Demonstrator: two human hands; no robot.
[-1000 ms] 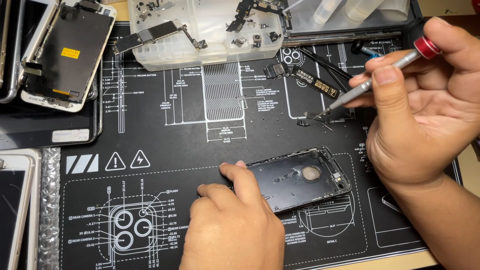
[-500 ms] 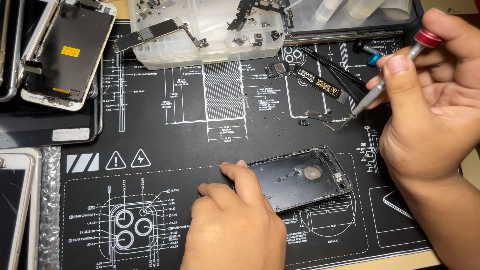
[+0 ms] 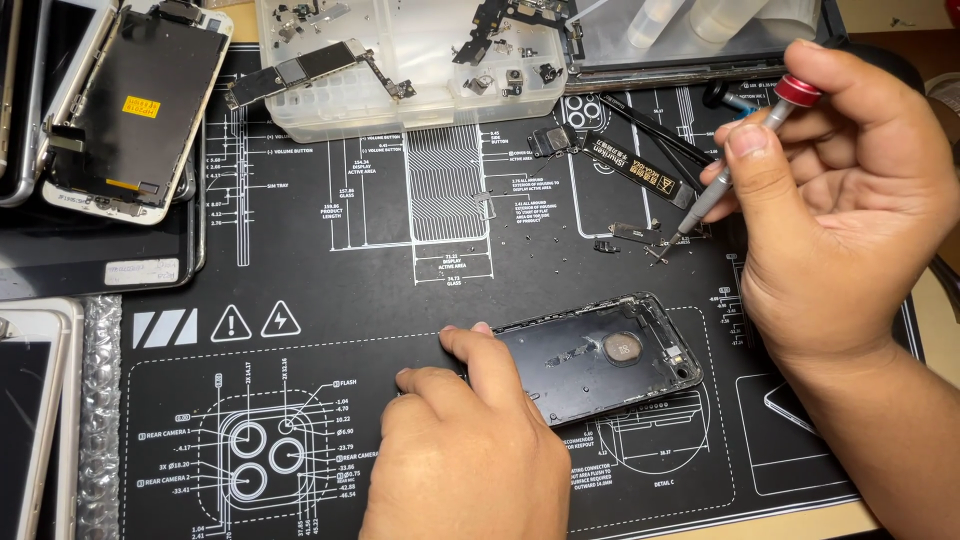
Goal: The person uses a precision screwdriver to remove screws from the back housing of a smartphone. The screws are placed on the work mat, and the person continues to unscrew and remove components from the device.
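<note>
Right hand (image 3: 840,200) grips the screwdriver (image 3: 735,160), tip down on tiny parts (image 3: 640,238) far right of the phone shell (image 3: 600,355); left hand (image 3: 470,440) pins the shell's near-left end.

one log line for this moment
left hand: on phone shell | right hand: holds screwdriver, tip at small parts | surface: mat
</note>
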